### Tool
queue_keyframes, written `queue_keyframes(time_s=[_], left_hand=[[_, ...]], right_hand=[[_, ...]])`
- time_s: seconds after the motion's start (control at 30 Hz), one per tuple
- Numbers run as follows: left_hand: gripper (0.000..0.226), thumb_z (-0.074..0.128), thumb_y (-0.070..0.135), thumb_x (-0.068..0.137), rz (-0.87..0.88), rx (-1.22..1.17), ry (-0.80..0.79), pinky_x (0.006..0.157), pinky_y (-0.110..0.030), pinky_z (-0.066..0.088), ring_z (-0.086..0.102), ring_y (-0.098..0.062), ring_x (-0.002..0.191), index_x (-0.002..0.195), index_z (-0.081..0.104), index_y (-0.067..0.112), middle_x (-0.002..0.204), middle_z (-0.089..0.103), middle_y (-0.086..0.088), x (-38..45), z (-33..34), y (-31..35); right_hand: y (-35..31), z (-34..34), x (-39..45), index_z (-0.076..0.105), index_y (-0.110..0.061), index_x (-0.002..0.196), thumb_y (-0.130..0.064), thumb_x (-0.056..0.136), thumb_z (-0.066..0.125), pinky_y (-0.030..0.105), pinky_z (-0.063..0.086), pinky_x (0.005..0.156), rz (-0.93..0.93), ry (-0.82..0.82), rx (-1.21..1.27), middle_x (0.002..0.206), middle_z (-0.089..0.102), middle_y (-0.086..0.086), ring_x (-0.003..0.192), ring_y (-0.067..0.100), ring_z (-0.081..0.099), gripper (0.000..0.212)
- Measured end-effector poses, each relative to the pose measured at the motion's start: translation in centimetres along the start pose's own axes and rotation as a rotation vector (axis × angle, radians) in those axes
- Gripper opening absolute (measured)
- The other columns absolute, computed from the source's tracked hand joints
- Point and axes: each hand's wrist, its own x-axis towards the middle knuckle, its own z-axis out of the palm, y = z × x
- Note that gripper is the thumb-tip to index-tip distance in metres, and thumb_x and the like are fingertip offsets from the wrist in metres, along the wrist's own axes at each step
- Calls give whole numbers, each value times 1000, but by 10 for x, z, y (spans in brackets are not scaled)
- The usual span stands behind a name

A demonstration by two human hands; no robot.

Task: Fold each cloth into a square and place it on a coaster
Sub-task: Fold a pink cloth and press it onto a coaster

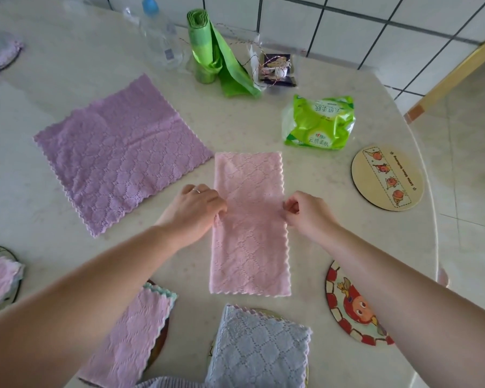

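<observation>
Pink cloth (pixel 249 222), folded to a strip on tabletop (pixel 235 127), is pinched mid-length at both long edges: L hand (pixel 193 210) palm-down, R hand (pixel 305 212) fingers curled.

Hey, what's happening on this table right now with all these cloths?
A person is folding cloths at a pale table. The pink cloth lies folded into a long strip; the left hand and right hand pinch its two long edges near the middle. A purple cloth lies unfolded beside it. A folded grey cloth already sits on a coaster, while two round coasters on the right are still bare.
</observation>
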Motion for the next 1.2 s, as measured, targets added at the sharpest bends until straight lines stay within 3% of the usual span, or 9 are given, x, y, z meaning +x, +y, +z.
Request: queue_keyframes(time_s=[0.23, 0.37, 0.53, 0.7, 0.8, 0.93, 1.03, 1.13, 1.2], left_hand=[[50, 70, 11, 73, 168, 20, 21, 103, -43, 38, 51, -19, 122, 120, 59, 26, 129, 57, 2, -32, 23, -2], [69, 70, 17, 70, 153, 22, -58, 107, -50, 31, 39, -24, 133, 132, 43, 31, 143, 43, -5, -44, 34, 5], [68, 63, 9, 73, 114, -34, -71, 110, -53, 19, 25, -30, 139, 134, 45, 33, 150, 30, -6, -46, 36, 16], [46, 62, 5, 79, -100, -452, -4, 109, -35, 30, 49, -16, 123, 119, 60, 29, 127, 59, 7, -43, 19, 22], [26, 59, 12, 84, -350, -711, -23, 80, -27, 46, 61, -8, 90, 103, 65, 29, 97, 69, 11, -49, -1, 38], [8, 54, 29, 86, -434, -921, 6, 57, -20, 38, 51, -1, 60, 79, 58, 30, 67, 59, 11, -62, -2, 58], [13, 58, 17, 89, -533, -907, -23, 51, -20, 30, 41, -9, 56, 77, 57, 12, 62, 50, 6, -67, 8, 66], [11, 58, 16, 88, -713, -1005, -13, 57, -28, 34, 46, -14, 61, 85, 56, 6, 68, 54, -2, -65, 16, 66], [16, 58, 18, 87, -819, -1065, -9, 59, -34, 36, 48, -17, 64, 89, 56, 2, 72, 53, -8, -60, 22, 64]], right_hand=[[15, 4, -37, 50, -35, 122, -18, 90, 53, 17, 47, 71, -102, -100, 88, 92, 59, -19, 83, 0, 58, 36], [23, 6, -49, 52, -47, 121, -14, 94, 45, 17, 47, 60, -164, -164, 126, 105, 61, -17, 60, -2, 53, 44], [9, 8, -48, 60, -39, 115, -2, 92, 37, 28, 44, 65, -104, -344, 221, 75, 64, -3, 63, 14, 50, 49], [0, 1, -58, 65, -19, 114, 12, 85, 44, 10, 47, 67, -50, -342, 404, 90, 66, -7, 65, -6, 56, 48], [1, -4, -77, 67, -25, 110, 6, 83, 58, 11, 50, 75, -95, -344, 460, 96, 66, -20, 80, -13, 61, 42], [14, 6, -104, 68, -33, 85, -26, 81, 69, 17, 46, 66, -184, -92, 160, 78, 64, -18, 71, -4, 58, 8], [18, 18, -111, 68, -18, 79, -26, 81, 68, 13, 35, 67, -284, 116, 90, 87, 50, -18, 79, -3, 48, 9], [6, 20, -104, 67, -18, 89, -26, 88, 58, 4, 35, 74, -252, 116, 153, 100, 49, -24, 88, -5, 48, 12], [1, 23, -93, 63, -16, 87, -30, 91, 52, 9, 36, 63, -156, 104, 187, 91, 57, -15, 80, 3, 53, 17]])
